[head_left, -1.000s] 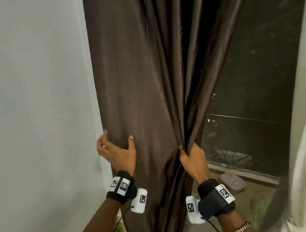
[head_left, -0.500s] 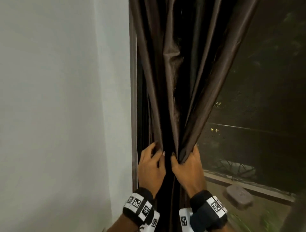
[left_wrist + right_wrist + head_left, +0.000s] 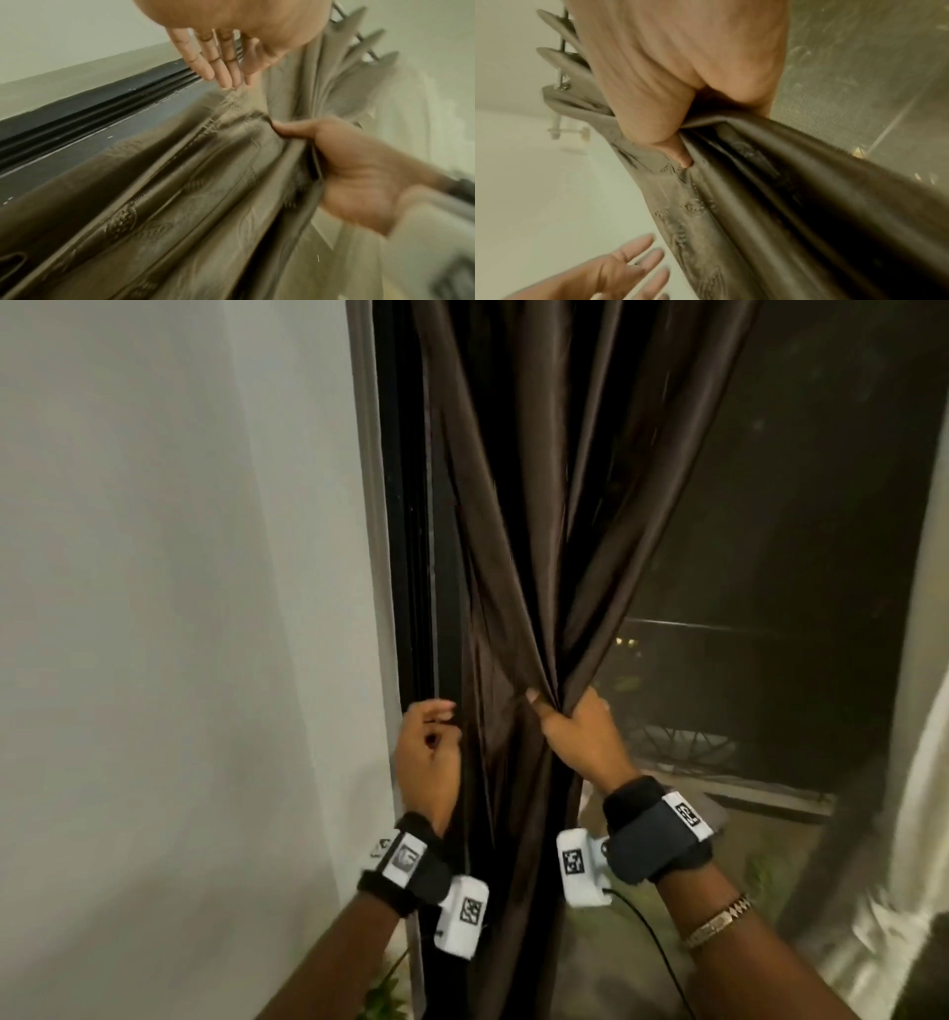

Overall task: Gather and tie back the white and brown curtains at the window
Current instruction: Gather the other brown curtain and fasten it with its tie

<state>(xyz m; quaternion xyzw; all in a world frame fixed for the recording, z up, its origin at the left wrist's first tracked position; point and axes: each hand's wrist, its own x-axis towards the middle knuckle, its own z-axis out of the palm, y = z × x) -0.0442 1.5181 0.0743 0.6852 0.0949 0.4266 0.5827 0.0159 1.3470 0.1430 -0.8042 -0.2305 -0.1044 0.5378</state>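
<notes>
The brown curtain (image 3: 539,531) hangs gathered into a narrow bunch in front of the dark window. My right hand (image 3: 557,713) grips the gathered folds at waist height, fingers curled round the fabric and thumb pressed into a pleat, as the right wrist view (image 3: 680,125) shows. My left hand (image 3: 436,726) is just left of the bunch by the window frame, fingers straight and holding nothing; in the left wrist view (image 3: 226,77) its tips hover at the cloth (image 3: 180,192). A strip of the white curtain (image 3: 924,788) hangs at the far right edge.
A white wall (image 3: 179,608) fills the left. The black window frame (image 3: 405,557) runs vertically beside my left hand. A mesh screen (image 3: 770,531) covers the opening, with a ledge (image 3: 760,796) below. The curtain rod with rings (image 3: 365,46) is overhead.
My left hand has let go of the folds beside my right hand and moved left toward the frame, fingers opening. My right hand keeps its grip on the bunch.
</notes>
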